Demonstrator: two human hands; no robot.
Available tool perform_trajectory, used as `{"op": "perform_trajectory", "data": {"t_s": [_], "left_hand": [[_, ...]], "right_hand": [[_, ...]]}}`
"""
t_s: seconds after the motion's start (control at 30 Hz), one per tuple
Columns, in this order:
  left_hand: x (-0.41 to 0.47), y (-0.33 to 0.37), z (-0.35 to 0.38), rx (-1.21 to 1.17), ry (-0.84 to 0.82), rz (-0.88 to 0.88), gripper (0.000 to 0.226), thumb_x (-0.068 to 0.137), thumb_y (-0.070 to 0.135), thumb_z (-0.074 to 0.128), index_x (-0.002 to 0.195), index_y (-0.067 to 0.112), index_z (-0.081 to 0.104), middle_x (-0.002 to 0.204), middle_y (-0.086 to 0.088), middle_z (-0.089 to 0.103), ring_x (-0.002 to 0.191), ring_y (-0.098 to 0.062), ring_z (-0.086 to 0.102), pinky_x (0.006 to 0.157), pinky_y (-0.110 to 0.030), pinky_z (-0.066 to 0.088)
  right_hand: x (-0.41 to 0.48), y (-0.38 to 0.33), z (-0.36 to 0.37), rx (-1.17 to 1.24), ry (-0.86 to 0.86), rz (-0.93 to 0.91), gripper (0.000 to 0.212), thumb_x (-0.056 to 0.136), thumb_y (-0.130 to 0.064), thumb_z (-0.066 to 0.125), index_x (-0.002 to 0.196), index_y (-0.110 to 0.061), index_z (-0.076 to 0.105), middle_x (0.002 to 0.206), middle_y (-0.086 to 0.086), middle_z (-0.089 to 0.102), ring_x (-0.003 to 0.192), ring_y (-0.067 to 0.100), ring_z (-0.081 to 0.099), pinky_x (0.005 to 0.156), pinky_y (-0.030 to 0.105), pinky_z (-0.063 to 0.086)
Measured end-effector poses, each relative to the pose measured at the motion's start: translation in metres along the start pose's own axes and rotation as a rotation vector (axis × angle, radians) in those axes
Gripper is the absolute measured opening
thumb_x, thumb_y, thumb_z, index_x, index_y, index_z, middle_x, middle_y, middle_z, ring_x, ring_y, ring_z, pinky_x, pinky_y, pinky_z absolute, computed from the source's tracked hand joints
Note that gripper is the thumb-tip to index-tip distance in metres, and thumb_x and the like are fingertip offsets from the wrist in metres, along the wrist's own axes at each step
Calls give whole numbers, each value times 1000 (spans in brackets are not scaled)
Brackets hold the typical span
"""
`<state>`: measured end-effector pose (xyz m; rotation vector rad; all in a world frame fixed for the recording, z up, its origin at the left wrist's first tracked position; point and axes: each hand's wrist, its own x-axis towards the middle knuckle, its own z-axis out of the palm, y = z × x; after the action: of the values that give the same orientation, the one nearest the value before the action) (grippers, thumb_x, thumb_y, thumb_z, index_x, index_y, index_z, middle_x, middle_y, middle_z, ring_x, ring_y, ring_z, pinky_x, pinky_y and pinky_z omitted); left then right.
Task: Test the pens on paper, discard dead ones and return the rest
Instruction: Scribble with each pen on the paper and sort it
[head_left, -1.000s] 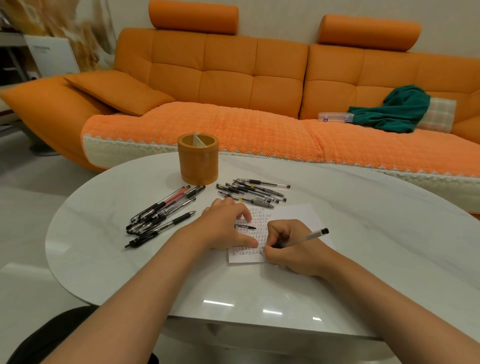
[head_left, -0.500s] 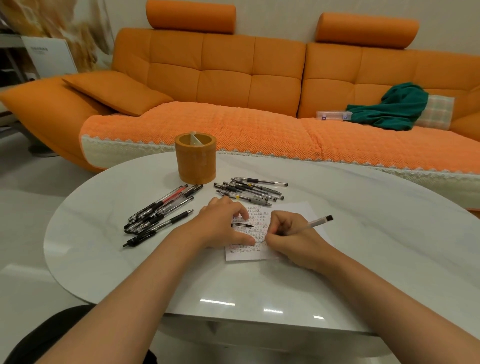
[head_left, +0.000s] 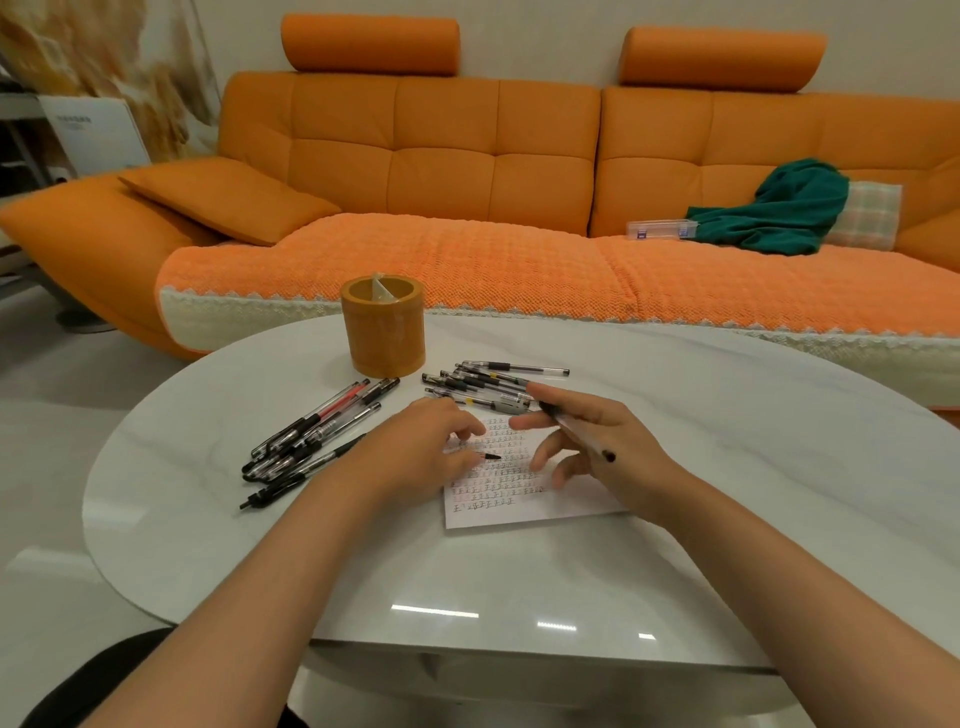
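Nearest to me, both forearms reach in over the white surface (head_left: 519, 571) toward the paper (head_left: 524, 506), which lies flat and is covered with rows of small test marks. My left hand (head_left: 421, 449) rests palm down on the sheet's left part, fingers loosely curled; a short dark cap (head_left: 491, 457) pokes out from under its fingertips, and I cannot tell whether it is pinched or just lying there. My right hand (head_left: 597, 441) hovers over the sheet's right part with fingers spread, yet the pen (head_left: 576, 431) is caught between thumb and forefinger. Its long axis runs diagonally, one dark end pointing up-left toward the far pile, the other toward my wrist. It has a clear barrel with dark ends.

I judge the next move is capping or sorting. The right-hand pile of pens (head_left: 488, 387) lies just beyond my right fingertips; the left pile (head_left: 311, 436) sits beside my left wrist. Farther back stands the orange holder (head_left: 383, 327), empty and upright.
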<state>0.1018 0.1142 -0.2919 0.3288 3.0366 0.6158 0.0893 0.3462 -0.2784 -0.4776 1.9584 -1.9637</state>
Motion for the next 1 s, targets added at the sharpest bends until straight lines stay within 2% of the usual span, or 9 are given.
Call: {"op": "perform_trajectory", "data": {"t_s": [0.13,0.2,0.27,0.33,0.4,0.47,0.7,0.83,1.0], "left_hand": [[0,-2,1,28,7,12,23,91,43,69,113,40,71,109,19,54,103,-3,47,90,-32,49],[0,0,1,28,35,10,17,89,42,70,106,39,72,106,21,55,102,-3,49,87,-32,50],[-1,1,1,33,62,-2,12,89,43,71,101,40,71,103,22,58,99,-2,51,85,-31,51],[-1,1,0,-4,85,-18,10,89,41,71,99,42,69,98,23,61,93,-1,56,81,-32,54],[-1,2,-2,-46,103,-28,11,91,39,68,102,42,69,94,26,62,89,1,58,79,-32,55],[-2,5,-4,-60,111,-23,14,95,36,64,107,40,70,93,26,62,89,1,58,80,-31,55],[-4,13,-6,-61,112,12,18,99,34,58,112,34,71,99,21,63,92,-1,58,78,-26,50],[-6,19,-6,-74,96,41,19,99,35,58,112,34,72,95,23,61,89,-1,56,77,-25,49],[-8,27,-2,-261,66,9,15,98,33,61,93,29,75,84,13,71,75,-9,61,71,-34,51]], "right_hand": [[3,-7,-4,150,38,52,44,104,4,30,125,-11,66,112,18,70,72,37,65,58,41,59],[5,-7,-4,86,50,19,39,103,4,35,118,-12,67,108,17,67,64,31,62,52,36,55],[7,-6,-5,-110,80,-32,28,100,2,45,113,-18,60,102,9,69,61,25,62,50,32,49],[7,-4,-6,-446,124,-95,22,97,-9,57,109,-27,56,97,-5,73,65,17,66,59,31,52],[8,0,-6,-851,140,-169,21,94,-22,63,105,-39,60,99,-19,70,74,7,63,70,30,51],[6,2,-4,-1074,130,-213,20,95,-27,63,106,-43,67,101,-25,68,80,2,57,71,25,43],[7,5,1,-1163,133,-285,22,96,-27,61,110,-40,71,109,-22,72,77,-1,48,87,30,44],[5,4,4,-1173,83,-296,23,97,-26,61,112,-39,71,110,-21,72,87,5,61,89,30,46],[4,6,8,-1226,11,-328,31,99,-20,48,121,-33,65,110,-13,71,100,11,61,89,35,46]]}}
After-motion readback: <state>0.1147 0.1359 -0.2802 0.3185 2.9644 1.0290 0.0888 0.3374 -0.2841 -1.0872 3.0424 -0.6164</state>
